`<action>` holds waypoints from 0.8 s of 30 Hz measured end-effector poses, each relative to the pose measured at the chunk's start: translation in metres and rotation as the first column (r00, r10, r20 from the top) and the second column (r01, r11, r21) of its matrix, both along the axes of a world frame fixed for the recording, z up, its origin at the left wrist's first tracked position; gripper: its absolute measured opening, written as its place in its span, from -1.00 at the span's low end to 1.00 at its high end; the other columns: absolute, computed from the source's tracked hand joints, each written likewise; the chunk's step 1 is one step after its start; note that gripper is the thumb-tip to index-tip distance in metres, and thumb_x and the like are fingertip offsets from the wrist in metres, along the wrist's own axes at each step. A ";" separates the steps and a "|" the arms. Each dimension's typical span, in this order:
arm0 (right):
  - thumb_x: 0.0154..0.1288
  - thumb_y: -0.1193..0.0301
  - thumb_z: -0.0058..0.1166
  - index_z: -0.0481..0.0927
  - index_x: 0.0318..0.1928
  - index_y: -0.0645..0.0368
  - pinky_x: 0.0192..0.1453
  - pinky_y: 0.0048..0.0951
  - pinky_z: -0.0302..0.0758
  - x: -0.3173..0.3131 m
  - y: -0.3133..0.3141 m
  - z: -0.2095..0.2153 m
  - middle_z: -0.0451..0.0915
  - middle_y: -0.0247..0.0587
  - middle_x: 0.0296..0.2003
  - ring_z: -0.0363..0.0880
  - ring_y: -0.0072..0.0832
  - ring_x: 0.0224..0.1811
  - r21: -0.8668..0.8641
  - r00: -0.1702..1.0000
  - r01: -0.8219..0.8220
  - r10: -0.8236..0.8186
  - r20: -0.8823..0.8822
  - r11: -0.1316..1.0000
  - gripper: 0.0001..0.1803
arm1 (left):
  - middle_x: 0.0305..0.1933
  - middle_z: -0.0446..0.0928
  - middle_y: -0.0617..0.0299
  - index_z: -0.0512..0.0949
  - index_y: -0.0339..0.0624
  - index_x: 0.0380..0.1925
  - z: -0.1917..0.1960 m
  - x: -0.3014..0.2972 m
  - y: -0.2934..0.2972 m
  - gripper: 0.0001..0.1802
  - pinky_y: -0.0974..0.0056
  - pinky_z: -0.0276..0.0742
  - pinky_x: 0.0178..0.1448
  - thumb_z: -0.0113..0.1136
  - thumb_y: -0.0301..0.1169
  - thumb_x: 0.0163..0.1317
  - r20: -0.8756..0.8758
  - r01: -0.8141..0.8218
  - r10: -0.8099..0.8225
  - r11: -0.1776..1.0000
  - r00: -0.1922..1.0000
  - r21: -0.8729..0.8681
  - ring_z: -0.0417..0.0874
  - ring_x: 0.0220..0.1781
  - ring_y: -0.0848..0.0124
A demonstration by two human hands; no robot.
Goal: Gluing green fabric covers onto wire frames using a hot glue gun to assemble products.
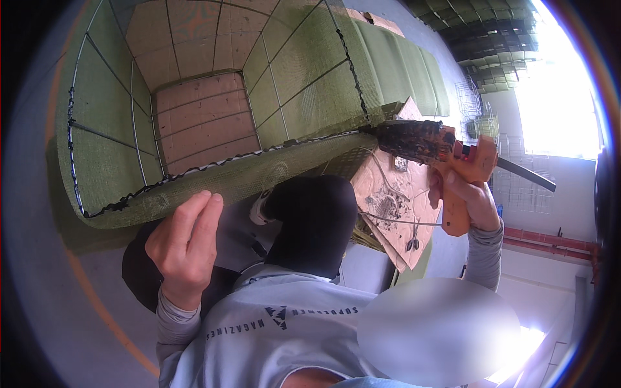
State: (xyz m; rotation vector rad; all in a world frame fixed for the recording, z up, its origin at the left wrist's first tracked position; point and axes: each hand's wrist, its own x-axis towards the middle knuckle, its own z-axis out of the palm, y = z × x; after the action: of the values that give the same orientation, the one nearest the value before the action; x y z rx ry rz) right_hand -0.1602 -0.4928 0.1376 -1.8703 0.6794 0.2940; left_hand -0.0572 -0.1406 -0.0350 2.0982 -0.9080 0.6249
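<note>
My right hand (477, 202) is wrapped around the handle of an orange glue gun (446, 149). Its front end is caked with black residue, and a dark glue stick (527, 174) juts from its back. The nozzle meets the right corner of a wire-frame box (272, 84) lined with green mesh. Black glue runs in a wavy bead along the frame's near rim, over the folded mesh edge (246, 178). Just below that edge, toward the left, my left hand (184, 242) has its fingers stretched out and visibly holds nothing; its thumb is hidden.
Black-spattered cardboard (381, 181) lies beside my knee, with scissors (413, 243) on it. The gun's cord (404, 222) crosses it. Green panels (401, 68) stand behind the box. Stacked green-covered frames (491, 39) and red pipes (550, 241) are on the right.
</note>
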 end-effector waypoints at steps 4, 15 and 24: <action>0.35 0.19 0.18 0.44 0.12 0.35 -0.33 -0.38 0.57 -0.005 -0.003 -0.007 0.53 -0.16 -0.30 0.58 -0.44 -0.38 -0.011 0.999 0.013 -0.013 0.037 1.000 -0.48 | -0.31 0.60 0.09 0.68 -0.42 -0.31 -0.001 0.001 -0.001 -0.82 0.28 0.62 -0.38 0.36 -0.67 0.03 0.001 0.000 0.000 1.000 1.000 -0.016 0.69 -0.39 0.26; 0.35 0.18 0.16 0.40 0.16 0.36 -0.32 -0.38 0.55 -0.003 -0.001 -0.011 0.51 -0.18 -0.33 0.54 -0.46 -0.39 0.004 0.999 -0.040 0.040 0.033 0.999 -0.44 | -0.31 0.60 0.08 0.68 -0.42 -0.31 -0.002 0.001 -0.001 -0.82 0.28 0.63 -0.37 0.36 -0.67 0.01 -0.003 0.003 -0.003 1.000 1.000 -0.021 0.70 -0.39 0.26; 0.34 0.18 0.16 0.41 0.12 0.33 -0.33 -0.36 0.55 -0.001 0.006 -0.011 0.50 -0.18 -0.34 0.54 -0.45 -0.37 0.048 0.999 -0.034 0.034 0.014 0.998 -0.47 | -0.32 0.59 0.09 0.68 -0.41 -0.33 0.001 0.001 -0.001 -0.82 0.29 0.63 -0.37 0.35 -0.68 -0.02 -0.006 -0.003 0.003 1.000 1.000 -0.010 0.70 -0.38 0.26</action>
State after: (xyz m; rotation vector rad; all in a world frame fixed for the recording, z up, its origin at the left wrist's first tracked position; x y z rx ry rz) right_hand -0.1613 -0.4865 0.1268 -1.8378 0.6270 0.3173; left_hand -0.0563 -0.1417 -0.0342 2.0916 -0.8965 0.6237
